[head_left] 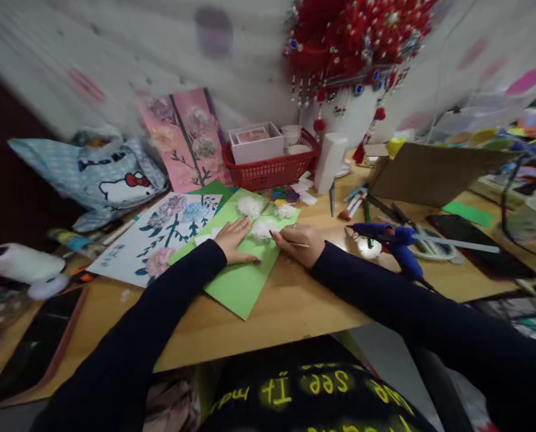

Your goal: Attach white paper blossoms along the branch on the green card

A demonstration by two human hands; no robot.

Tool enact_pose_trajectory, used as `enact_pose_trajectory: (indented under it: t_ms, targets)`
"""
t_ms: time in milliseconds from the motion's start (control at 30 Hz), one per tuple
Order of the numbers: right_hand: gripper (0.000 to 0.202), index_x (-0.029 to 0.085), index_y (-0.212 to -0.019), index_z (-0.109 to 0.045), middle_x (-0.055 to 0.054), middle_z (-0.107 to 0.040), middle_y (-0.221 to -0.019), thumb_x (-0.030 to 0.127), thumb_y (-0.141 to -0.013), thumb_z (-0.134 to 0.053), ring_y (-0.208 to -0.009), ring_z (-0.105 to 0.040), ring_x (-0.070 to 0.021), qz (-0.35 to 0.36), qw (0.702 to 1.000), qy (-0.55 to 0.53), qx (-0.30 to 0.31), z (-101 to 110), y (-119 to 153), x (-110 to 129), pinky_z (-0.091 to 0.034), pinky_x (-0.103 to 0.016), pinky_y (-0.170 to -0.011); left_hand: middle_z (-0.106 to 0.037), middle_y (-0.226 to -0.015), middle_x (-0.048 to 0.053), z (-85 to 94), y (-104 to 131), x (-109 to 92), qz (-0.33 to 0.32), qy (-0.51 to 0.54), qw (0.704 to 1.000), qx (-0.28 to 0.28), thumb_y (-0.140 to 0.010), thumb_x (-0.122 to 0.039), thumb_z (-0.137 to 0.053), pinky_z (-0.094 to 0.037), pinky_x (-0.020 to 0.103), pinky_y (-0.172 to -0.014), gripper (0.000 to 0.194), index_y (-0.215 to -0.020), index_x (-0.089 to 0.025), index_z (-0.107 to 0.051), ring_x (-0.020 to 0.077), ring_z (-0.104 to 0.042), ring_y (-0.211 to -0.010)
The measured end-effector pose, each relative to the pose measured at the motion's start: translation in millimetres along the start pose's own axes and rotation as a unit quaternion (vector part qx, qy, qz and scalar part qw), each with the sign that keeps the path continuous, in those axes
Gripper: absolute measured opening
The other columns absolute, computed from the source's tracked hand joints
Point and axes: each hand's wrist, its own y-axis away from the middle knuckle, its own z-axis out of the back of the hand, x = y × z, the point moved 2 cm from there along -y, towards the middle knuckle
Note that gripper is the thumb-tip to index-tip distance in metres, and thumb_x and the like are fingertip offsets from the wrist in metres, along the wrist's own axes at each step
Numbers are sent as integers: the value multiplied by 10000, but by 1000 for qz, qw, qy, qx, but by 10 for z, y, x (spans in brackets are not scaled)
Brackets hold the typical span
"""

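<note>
A wooden table (pixel 295 306) fills the middle. On it lies a white sheet (pixel 132 255) bearing flowers, stems and leaves. Beside it, a light green sheet (pixel 245 291) looks only partly worked, its lower part bare. The left hand (pixel 234 242) lies palm down there, fingers slightly spread; the right hand (pixel 307 243) pinches a slender stick. Three white puffs (pixel 249 207) sit on the green sheet's upper part; whether they are fixed, I cannot tell. The stick (pixel 300 245) is smallest, near the lowest puff
</note>
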Motion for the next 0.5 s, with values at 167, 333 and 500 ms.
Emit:
enact_pose_trajectory:
  t_ms: [167, 333, 500]
  targets:
    - [479, 200, -516, -239, 50, -254, -485, 353, -947, -381, -457, -246, -78, -13, 999, 17, 26, -23, -4, 0, -222, -248, -473, -33, -1544, 180, -22, 5, 51, -28, 17, 999, -13, -674, -748, -479, -95, 497, -1134, 1110, -1477, -80, -101, 332, -54, -1428]
    - [480, 201, -508, -242, 49, -245, -475, 353, -947, -364, -456, -249, -82, -2, 999, 37, 34, -49, -63, 51, -226, -249, -481, -17, -1546, 165, -22, 13, 57, -36, 23, 999, -20, -681, -751, -471, -83, 501, -1135, 1086, -1479, -107, -111, 319, -48, -1432]
    - [500, 197, -495, -239, 54, -237, -454, 378, -946, -354, -436, -227, -74, -41, 998, 45, 26, -84, -106, 59, -215, -241, -467, -17, -1541, 179, 0, 19, 36, -22, 24, 999, -10, -678, -734, -495, -74, 500, -1136, 1099, -1476, -81, -115, 334, -57, -1428]
